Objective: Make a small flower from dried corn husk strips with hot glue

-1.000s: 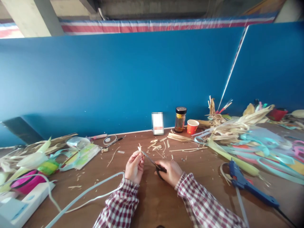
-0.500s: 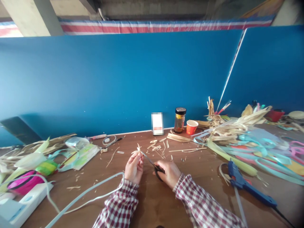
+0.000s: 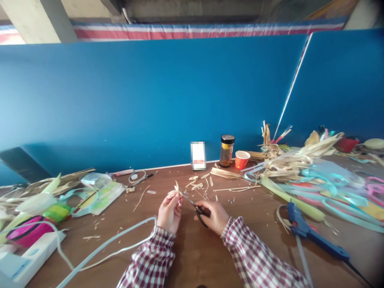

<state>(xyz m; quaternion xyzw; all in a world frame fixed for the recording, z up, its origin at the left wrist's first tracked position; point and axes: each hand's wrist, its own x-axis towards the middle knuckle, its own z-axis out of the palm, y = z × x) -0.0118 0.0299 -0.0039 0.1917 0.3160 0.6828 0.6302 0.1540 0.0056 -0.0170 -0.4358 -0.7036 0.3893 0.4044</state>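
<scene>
Between the fingers of my left hand [image 3: 170,212] is a small pale piece of what looks like corn husk [image 3: 177,187], its narrow tips standing up above the fingertips. My right hand [image 3: 214,217] is closed round the dark handles of a pair of scissors [image 3: 201,212]. The blades point up and left, their tips at the husk piece by my left fingertips. Whether the blades touch it is too small to tell. Pale scraps [image 3: 196,185] lie on the brown table just beyond the hands.
At right lies a blue glue gun [image 3: 315,236] near heaped husks and ribbons [image 3: 339,192]. A dark-lidded jar [image 3: 227,151] and a red paper cup [image 3: 241,160] stand at the back. On the left are a white cable [image 3: 111,242], a power strip [image 3: 39,254] and a pink pouch [image 3: 31,230].
The scissors and my right hand have shifted very slightly, and the handles look a little turned. My left hand still pinches the husk piece in nearly the same place.
</scene>
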